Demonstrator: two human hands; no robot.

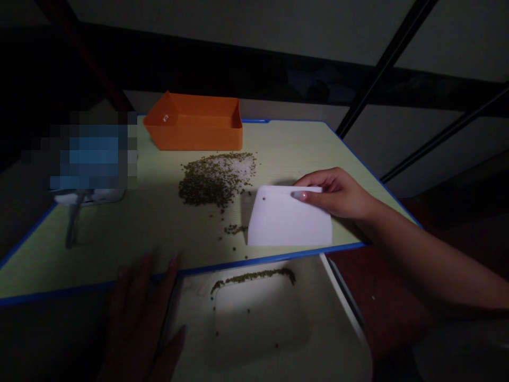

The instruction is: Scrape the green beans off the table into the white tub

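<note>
In my right hand point(338, 193) is a white dough scraper point(288, 220), held with the thumb on its near face and the fingers behind. Its long lower edge stands near the blue front edge of the table. To the scraper's left is a pile of small green beans mixed with white grains point(217, 178), with a few strays beside the blade. Below the table edge is a pale plastic container point(262, 318) with a line of beans along its far inner side. My left hand point(139, 318), dim, has spread fingers at the container's left side, the fingertips by the table edge.
An orange open box point(201, 124) stands at the back of the pale green table point(294, 148). A pixelated blue patch point(93, 156) covers an object on a small stand at the left. Dark-framed panels rise behind. Reddish floor point(385, 297) shows at the lower right.
</note>
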